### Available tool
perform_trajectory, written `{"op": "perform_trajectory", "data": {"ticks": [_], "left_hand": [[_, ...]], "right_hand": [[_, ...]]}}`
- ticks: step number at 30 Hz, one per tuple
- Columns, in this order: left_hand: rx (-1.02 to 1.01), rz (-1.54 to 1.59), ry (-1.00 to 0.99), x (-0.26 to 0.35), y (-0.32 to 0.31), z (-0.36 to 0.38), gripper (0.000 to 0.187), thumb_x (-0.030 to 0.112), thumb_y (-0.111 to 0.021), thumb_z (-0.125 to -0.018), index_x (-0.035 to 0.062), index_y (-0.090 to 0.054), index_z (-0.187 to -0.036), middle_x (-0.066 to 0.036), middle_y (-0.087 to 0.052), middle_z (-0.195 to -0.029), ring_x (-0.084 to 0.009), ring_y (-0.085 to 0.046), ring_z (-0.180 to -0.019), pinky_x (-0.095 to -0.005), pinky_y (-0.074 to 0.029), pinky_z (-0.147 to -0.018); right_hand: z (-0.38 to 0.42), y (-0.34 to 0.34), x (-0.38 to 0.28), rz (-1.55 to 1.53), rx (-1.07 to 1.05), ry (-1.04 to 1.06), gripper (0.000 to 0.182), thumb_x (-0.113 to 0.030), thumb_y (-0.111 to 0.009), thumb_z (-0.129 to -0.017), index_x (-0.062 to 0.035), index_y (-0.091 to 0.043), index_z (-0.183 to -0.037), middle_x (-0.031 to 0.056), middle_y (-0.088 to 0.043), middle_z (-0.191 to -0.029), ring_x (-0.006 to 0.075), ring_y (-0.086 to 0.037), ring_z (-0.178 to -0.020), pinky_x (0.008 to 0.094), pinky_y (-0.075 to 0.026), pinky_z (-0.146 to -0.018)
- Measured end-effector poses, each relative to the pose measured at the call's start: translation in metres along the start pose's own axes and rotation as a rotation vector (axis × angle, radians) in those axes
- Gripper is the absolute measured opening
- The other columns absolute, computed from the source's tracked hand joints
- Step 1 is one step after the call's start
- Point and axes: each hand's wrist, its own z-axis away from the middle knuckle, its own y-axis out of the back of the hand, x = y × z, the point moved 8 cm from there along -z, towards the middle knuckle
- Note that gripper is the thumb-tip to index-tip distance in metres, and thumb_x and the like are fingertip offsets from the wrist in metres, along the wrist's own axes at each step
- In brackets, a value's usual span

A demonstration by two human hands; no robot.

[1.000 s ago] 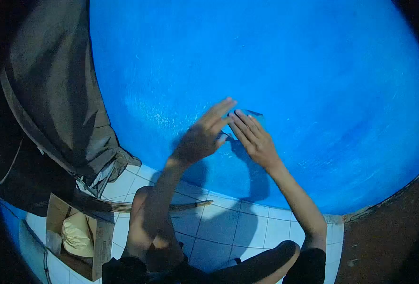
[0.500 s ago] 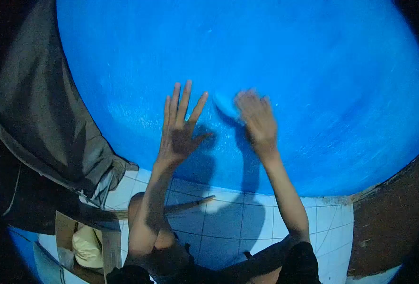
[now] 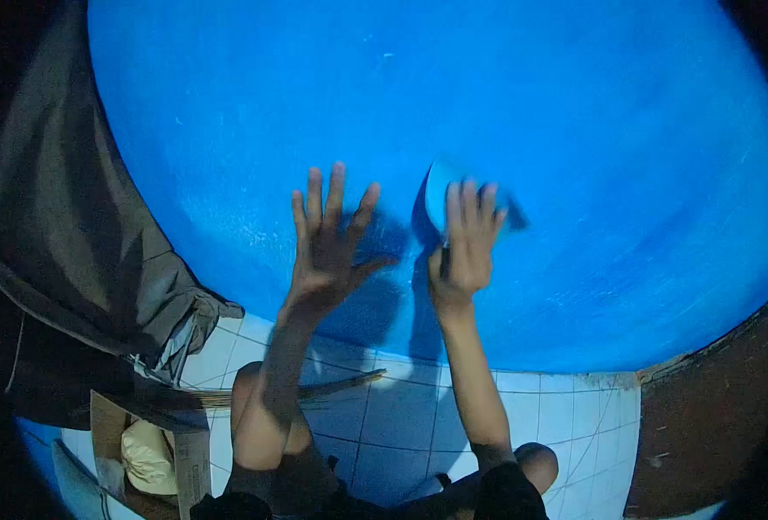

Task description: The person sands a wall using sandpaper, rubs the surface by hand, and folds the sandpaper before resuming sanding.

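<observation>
A blue wall (image 3: 531,104) fills the space before me. My left hand (image 3: 323,251) is raised in front of it, palm toward the wall and fingers spread, with nothing in it. My right hand (image 3: 469,243) is at the wall over a thin, light blue sheet-like piece (image 3: 436,186). Its fingers lie along the front of the piece, whose curved edge shows on the left; the rest is partly hidden behind the hand. I cannot tell whether the piece is cloth or paper.
White floor tiles (image 3: 393,407) run below the wall. A bundle of thin sticks (image 3: 332,387) lies by my left knee. At lower left stands a cardboard box (image 3: 195,464) with a pale yellow bag (image 3: 147,459). Dark cloth (image 3: 63,191) hangs left; a brown panel (image 3: 705,416) is at right.
My right hand has moved left and down over the wall, and more of the light blue piece shows beside its fingers. My left hand stays raised and spread, slightly lower in view.
</observation>
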Motion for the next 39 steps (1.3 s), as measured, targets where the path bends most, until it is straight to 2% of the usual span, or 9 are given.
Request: {"op": "perform_trajectory", "data": {"ticks": [3, 8, 11, 16, 20, 22, 29, 36, 39], "left_hand": [[0.056, 0.085, 0.006, -0.001, 0.003, 0.001, 0.109, 0.054, -0.08, -0.071, 0.0296, -0.023, -0.16, -0.016, 0.0, -0.168, -0.0439, 0.003, -0.153, -0.0726, -0.006, -0.116], [0.018, 0.027, -0.031, -0.001, 0.0, 0.001, 0.119, 0.06, -0.081, -0.069, 0.0268, -0.014, -0.161, -0.02, 0.007, -0.167, -0.0455, 0.009, -0.152, -0.0711, -0.002, -0.116], [-0.006, 0.044, 0.003, -0.005, 0.001, -0.001, 0.118, 0.06, -0.08, -0.07, 0.0287, -0.013, -0.161, -0.02, 0.008, -0.167, -0.0447, 0.01, -0.152, -0.0702, 0.001, -0.116], [-0.037, 0.09, 0.049, 0.0, 0.001, 0.0, 0.112, 0.057, -0.079, -0.074, 0.0331, -0.013, -0.161, -0.016, 0.007, -0.167, -0.0431, 0.01, -0.152, -0.068, 0.003, -0.118], [-0.006, 0.1, 0.05, 0.0, 0.001, -0.004, 0.113, 0.058, -0.079, -0.073, 0.033, -0.013, -0.161, -0.017, 0.009, -0.167, -0.0433, 0.011, -0.152, -0.068, 0.004, -0.118], [0.008, 0.094, 0.035, -0.003, 0.003, -0.003, 0.113, 0.058, -0.079, -0.073, 0.033, -0.013, -0.161, -0.017, 0.009, -0.167, -0.0434, 0.011, -0.152, -0.0682, 0.005, -0.117], [-0.029, 0.096, 0.059, -0.004, -0.002, -0.001, 0.116, 0.059, -0.08, -0.071, 0.0329, -0.013, -0.161, -0.018, 0.01, -0.167, -0.0436, 0.013, -0.152, -0.0696, 0.005, -0.117], [0.0, 0.085, -0.026, -0.004, 0.0, 0.0, 0.115, 0.059, -0.078, -0.075, 0.0266, -0.01, -0.162, -0.02, 0.01, -0.167, -0.0448, 0.012, -0.152, -0.0688, 0.003, -0.116], [-0.014, 0.099, -0.019, -0.002, 0.002, 0.0, 0.115, 0.055, -0.081, -0.075, 0.0256, -0.011, -0.162, -0.019, 0.009, -0.167, -0.0444, 0.011, -0.152, -0.0685, 0.002, -0.117]], "right_hand": [[-0.046, 0.008, -0.009, -0.062, 0.056, -0.025, 0.054, 0.012, -0.05, -0.087, -0.0041, -0.059, -0.138, 0.0159, -0.055, -0.145, 0.0365, -0.041, -0.143, 0.0573, -0.024, -0.119], [0.104, -0.017, 0.01, 0.03, -0.162, -0.211, 0.052, 0.007, -0.055, -0.092, -0.0094, -0.057, -0.142, 0.0122, -0.05, -0.15, 0.0348, -0.04, -0.144, 0.0599, -0.026, -0.117], [0.096, -0.012, 0.01, -0.06, -0.059, -0.198, 0.06, 0.016, -0.05, -0.084, -0.0042, -0.058, -0.139, 0.0164, -0.05, -0.149, 0.0372, -0.034, -0.147, 0.0627, -0.022, -0.118], [-0.025, 0.006, 0.0, -0.156, 0.182, -0.112, 0.054, 0.011, -0.048, -0.088, -0.0044, -0.059, -0.138, 0.0155, -0.051, -0.149, 0.0365, -0.033, -0.147, 0.062, -0.02, -0.119], [0.037, -0.01, 0.003, -0.102, 0.018, -0.163, 0.046, 0.003, -0.051, -0.094, -0.0043, -0.059, -0.138, 0.0164, -0.052, -0.148, 0.0406, -0.034, -0.146, 0.0599, -0.018, -0.12], [0.104, -0.036, 0.011, 0.077, -0.473, -0.414, 0.047, 0.004, -0.05, -0.093, -0.005, -0.059, -0.138, 0.0161, -0.052, -0.148, 0.0406, -0.033, -0.146, 0.0608, -0.018, -0.119], [-0.047, -0.002, 0.002, -0.078, 0.146, -0.128, 0.051, 0.007, -0.047, -0.092, -0.0042, -0.057, -0.14, 0.0149, -0.052, -0.148, 0.0362, -0.032, -0.148, 0.0599, -0.015, -0.12], [0.071, -0.021, -0.005, 0.027, -0.139, -0.251, 0.061, 0.013, -0.049, -0.083, -0.0041, -0.056, -0.141, 0.0174, -0.052, -0.147, 0.0374, -0.036, -0.146, 0.0591, -0.019, -0.12], [0.057, -0.013, 0.0, -0.008, -0.025, -0.16, 0.063, 0.014, -0.048, -0.082, -0.0047, -0.056, -0.142, 0.0176, -0.051, -0.148, 0.0385, -0.036, -0.145, 0.0597, -0.019, -0.12]]}}
